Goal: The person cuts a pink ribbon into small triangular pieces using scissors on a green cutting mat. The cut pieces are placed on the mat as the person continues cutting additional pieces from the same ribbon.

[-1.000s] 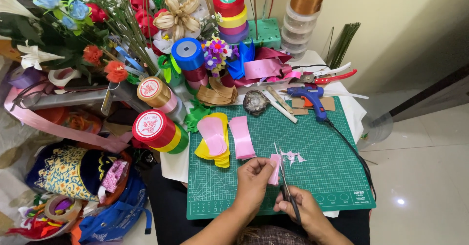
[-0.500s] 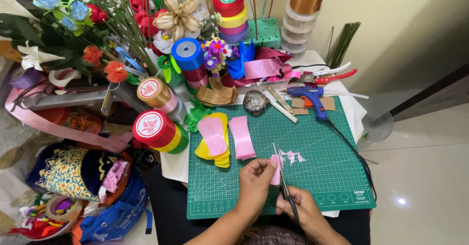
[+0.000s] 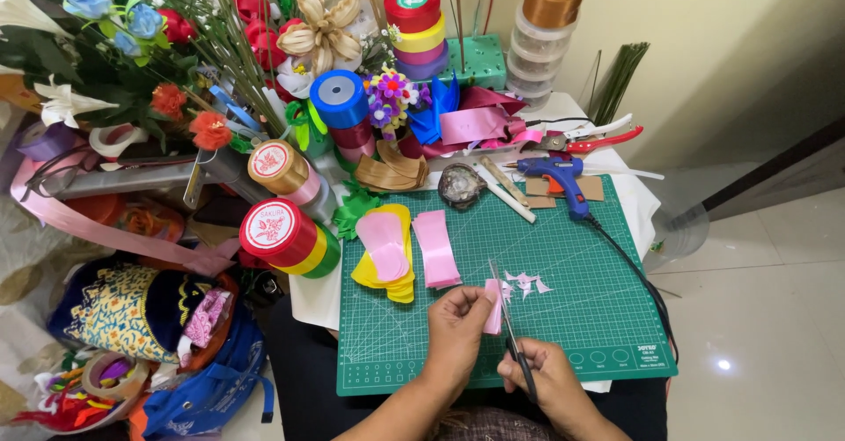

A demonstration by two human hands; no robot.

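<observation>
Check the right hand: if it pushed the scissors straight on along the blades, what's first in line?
The right hand aims the scissors up the cutting mat. First is the pink ribbon piece in the left hand, apparently at the blades already; depth unclear.

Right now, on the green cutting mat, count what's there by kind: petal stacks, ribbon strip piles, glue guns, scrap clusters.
Yellow and pink petal stack: 1
Pink ribbon strip pile: 1
Blue glue gun: 1
Cluster of pale pink scraps: 1
Total: 4
</observation>
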